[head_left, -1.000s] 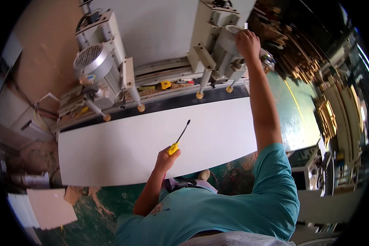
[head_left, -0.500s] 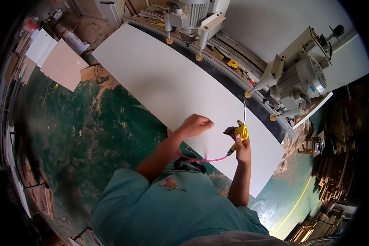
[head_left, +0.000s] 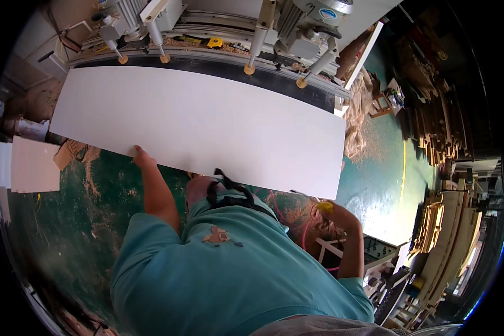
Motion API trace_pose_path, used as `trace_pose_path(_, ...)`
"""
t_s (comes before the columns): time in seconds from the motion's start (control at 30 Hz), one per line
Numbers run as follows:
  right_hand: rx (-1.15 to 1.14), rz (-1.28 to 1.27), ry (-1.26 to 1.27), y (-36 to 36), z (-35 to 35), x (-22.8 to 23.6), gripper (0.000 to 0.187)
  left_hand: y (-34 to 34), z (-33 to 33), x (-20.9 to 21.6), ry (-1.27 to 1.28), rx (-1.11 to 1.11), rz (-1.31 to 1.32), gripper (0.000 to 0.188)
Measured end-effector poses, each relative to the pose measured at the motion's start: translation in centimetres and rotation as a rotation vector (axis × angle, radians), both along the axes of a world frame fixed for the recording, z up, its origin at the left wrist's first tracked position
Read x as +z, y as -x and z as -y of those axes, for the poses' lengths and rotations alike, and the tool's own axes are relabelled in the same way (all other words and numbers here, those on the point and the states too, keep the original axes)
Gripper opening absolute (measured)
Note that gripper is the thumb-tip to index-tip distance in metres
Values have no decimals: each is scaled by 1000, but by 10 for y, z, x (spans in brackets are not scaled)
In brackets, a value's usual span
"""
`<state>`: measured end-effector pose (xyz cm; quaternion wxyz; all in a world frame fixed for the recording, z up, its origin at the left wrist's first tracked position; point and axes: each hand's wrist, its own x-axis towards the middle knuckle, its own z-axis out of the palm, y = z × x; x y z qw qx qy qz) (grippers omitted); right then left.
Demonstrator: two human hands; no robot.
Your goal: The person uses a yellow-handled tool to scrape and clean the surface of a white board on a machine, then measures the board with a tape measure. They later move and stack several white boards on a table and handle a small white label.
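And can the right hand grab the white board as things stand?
Probably not: the right hand is close to the white board, but its grip is taken up by the yellow air gun.

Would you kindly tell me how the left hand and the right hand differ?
The left hand is at the near edge of the board; the right hand is by its near right corner. The left hand shows no tool; the right hand grips a yellow air gun. Both are bare.

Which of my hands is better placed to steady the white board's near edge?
Probably your left hand: it's at the near edge of the white board with no tool visible in it, while your right hand holds a yellow tool.
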<state>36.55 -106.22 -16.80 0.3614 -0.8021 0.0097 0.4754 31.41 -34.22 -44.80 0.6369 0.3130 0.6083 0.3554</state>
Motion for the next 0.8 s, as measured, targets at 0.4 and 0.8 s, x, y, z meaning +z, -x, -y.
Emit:
trace_pose_path(0.4,-111,95,77,-141,42,-56,30,53,78,9,94,-50,68,58)
trace_pose_path(0.8,453,354,-222,-231,-475,-89,17,97,-4,25,239,140,199,64)
